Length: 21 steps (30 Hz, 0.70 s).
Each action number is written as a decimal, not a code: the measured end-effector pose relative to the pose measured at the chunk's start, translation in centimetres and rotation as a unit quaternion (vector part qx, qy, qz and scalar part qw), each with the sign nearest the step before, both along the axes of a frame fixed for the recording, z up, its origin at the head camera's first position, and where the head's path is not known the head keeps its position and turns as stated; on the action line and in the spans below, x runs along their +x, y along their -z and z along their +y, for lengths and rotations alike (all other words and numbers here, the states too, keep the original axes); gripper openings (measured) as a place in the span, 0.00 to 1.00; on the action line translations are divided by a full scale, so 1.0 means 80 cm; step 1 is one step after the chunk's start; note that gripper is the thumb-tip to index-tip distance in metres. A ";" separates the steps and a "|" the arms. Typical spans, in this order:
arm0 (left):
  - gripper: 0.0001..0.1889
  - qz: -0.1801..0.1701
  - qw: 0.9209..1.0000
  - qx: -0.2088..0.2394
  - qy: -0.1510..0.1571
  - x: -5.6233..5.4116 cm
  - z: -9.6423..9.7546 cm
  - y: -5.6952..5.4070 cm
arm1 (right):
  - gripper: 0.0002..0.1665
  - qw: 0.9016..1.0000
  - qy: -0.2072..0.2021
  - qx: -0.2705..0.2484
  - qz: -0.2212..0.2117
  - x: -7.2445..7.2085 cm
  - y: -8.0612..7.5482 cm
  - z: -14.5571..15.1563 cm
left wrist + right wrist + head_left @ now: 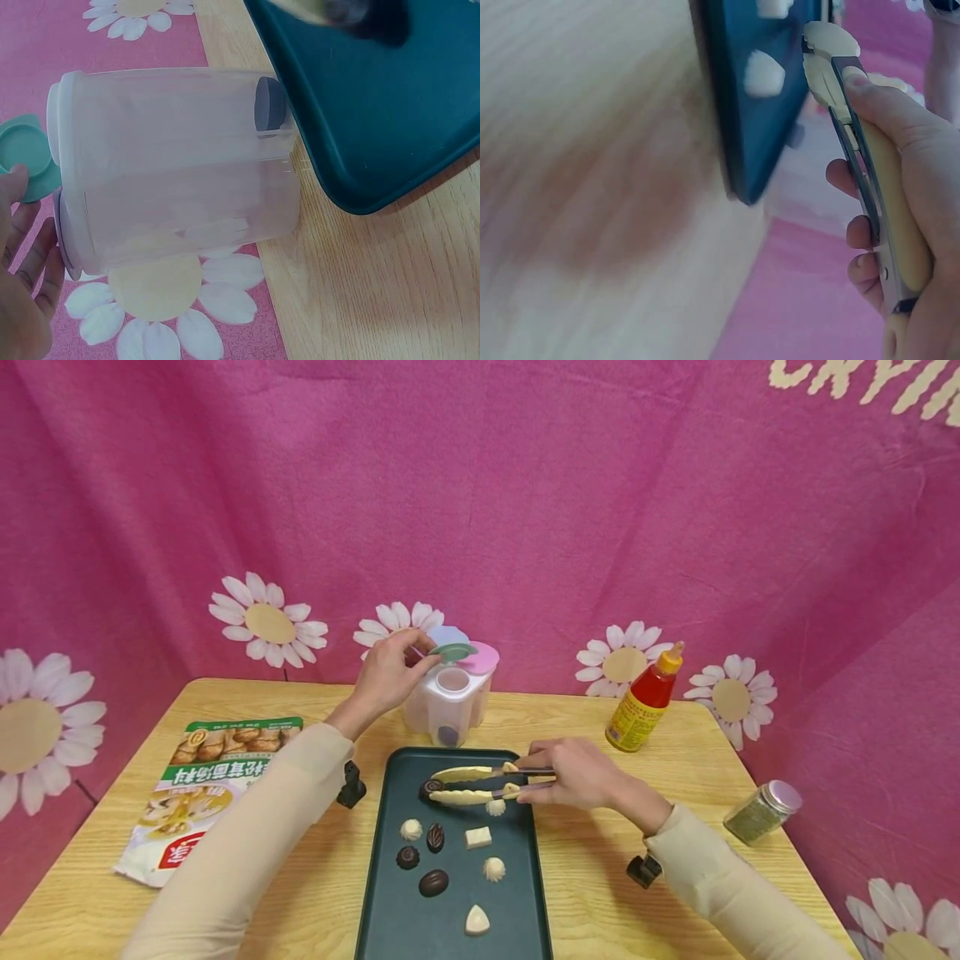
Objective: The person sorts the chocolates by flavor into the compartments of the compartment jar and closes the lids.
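My left hand pinches the raised green lid of a clear, multi-compartment storage container. The opening beneath that lid is uncovered, and a dark chocolate lies at the bottom of the container. My right hand grips cream-tipped tongs over the dark green tray. Between the tong tips is a round dark chocolate; the frames do not clearly show whether it is lifted. Several other dark and white chocolates are spread over the tray.
A food pouch lies at the left of the wooden table. At the right stand a red sauce bottle with a yellow cap and a tilted-looking spice jar. A pink cloth hangs behind the table.
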<state>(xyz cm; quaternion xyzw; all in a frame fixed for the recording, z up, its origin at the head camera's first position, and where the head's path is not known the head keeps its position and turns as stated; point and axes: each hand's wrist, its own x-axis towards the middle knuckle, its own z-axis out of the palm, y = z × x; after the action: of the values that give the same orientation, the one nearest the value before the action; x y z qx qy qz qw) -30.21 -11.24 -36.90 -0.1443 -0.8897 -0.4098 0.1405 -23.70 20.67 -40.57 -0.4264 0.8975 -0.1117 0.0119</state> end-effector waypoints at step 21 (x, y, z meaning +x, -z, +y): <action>0.09 0.011 1.000 -0.006 -0.001 -0.002 -0.001 0.002 | 0.31 0.987 0.072 -0.077 0.118 -0.033 -0.104 0.031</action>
<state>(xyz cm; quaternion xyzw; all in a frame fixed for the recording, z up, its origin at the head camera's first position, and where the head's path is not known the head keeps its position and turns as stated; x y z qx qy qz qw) -30.37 -11.32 -37.05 -0.1490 -0.8905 -0.4029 0.1502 -26.36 23.15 -32.23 -0.3701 0.9098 -0.1301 -0.1356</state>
